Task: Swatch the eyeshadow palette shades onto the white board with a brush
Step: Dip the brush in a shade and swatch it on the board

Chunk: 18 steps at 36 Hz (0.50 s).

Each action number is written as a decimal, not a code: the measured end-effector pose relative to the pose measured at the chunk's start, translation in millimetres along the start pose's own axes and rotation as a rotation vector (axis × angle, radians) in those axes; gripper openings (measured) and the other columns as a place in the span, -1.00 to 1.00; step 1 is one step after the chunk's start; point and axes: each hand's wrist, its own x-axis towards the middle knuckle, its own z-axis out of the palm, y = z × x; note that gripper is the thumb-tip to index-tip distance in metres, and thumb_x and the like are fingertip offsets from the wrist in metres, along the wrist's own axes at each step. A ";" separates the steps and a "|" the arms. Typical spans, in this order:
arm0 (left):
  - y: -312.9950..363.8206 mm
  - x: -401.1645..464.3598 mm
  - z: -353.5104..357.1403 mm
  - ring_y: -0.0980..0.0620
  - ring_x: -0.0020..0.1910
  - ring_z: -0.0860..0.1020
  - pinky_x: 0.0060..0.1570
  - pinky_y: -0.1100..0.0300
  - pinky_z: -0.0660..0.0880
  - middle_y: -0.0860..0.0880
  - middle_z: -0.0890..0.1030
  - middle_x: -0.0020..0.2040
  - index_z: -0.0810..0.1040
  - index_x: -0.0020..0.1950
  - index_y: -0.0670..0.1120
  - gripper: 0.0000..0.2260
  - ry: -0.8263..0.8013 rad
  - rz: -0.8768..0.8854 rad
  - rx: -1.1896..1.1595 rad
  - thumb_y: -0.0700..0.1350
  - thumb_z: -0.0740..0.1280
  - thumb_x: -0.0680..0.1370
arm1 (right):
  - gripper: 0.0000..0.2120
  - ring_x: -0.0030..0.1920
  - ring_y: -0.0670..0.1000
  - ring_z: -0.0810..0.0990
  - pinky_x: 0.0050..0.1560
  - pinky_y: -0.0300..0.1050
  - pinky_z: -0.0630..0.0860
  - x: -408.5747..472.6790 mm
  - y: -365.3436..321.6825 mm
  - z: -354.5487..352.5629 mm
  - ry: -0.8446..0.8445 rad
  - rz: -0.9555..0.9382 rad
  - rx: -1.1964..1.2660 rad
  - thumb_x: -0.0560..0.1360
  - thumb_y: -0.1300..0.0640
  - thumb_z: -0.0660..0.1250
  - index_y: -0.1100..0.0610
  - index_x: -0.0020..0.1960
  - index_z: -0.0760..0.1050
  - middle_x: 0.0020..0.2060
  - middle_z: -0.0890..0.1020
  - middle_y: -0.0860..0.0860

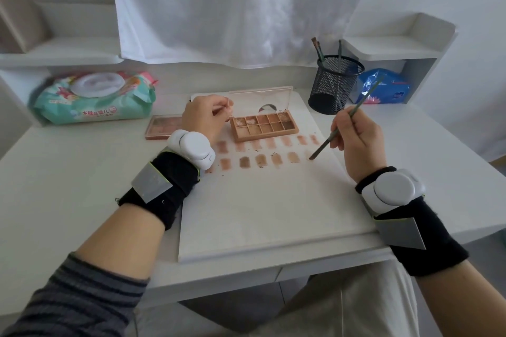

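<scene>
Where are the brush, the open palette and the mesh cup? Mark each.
brush (353, 114), head view, mid handle above the fingers
open palette (264, 126), head view, pan grid
mesh cup (332, 85), head view, front wall

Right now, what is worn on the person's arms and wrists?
Each wrist carries a black fabric band with a rounded white device on top: left wrist, right wrist. Each band also has a grey angular tab with a thin yellow-green edge. The left arm has a grey-striped sleeve pushed up; the right forearm is bare.

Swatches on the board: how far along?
Done: two rows of brown swatches on the white board, below the open palette. In hand: the right hand holds the brush, tip at the lower row's right end; the left hand steadies the palette. Left: that swatch; shades remaining unclear.
</scene>
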 end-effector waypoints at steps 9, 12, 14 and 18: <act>-0.8 0.2 0.6 0.02 -0.12 0.66 0.12 0.05 0.53 0.04 0.63 -0.18 0.65 -0.07 -0.12 -0.89 0.004 0.001 -0.001 -0.23 0.34 0.49 | -0.77 -0.38 0.02 0.45 -0.30 -0.15 0.39 0.6 0.7 -0.1 0.025 0.001 -0.007 0.57 0.09 0.10 0.01 -0.25 0.38 -0.43 0.48 -0.01; -0.4 0.2 0.5 0.01 -0.14 0.66 0.11 0.06 0.53 0.03 0.63 -0.19 0.65 -0.05 -0.12 -0.89 0.004 -0.002 -0.003 -0.23 0.33 0.49 | -0.77 -0.39 0.02 0.45 -0.31 -0.17 0.37 0.3 0.1 0.1 0.005 0.018 0.007 0.54 0.05 0.10 0.03 -0.27 0.38 -0.43 0.46 -0.02; -0.7 0.3 0.9 0.01 -0.16 0.65 0.10 0.07 0.53 0.03 0.63 -0.19 0.65 -0.06 -0.12 -0.89 0.004 -0.001 0.000 -0.24 0.33 0.49 | -0.77 -0.38 0.03 0.45 -0.31 -0.15 0.37 0.4 0.9 1.0 -0.024 0.025 -0.010 0.53 0.05 0.10 0.03 -0.27 0.38 -0.43 0.46 -0.01; -1.4 0.6 0.9 0.01 -0.15 0.65 0.09 0.08 0.54 0.03 0.63 -0.19 0.65 -0.05 -0.12 -0.89 0.004 0.004 0.002 -0.23 0.33 0.49 | -0.75 -0.37 0.02 0.45 -0.30 -0.14 0.40 0.8 1.0 0.2 -0.009 0.011 -0.022 0.60 0.14 0.11 0.03 -0.25 0.38 -0.42 0.47 0.00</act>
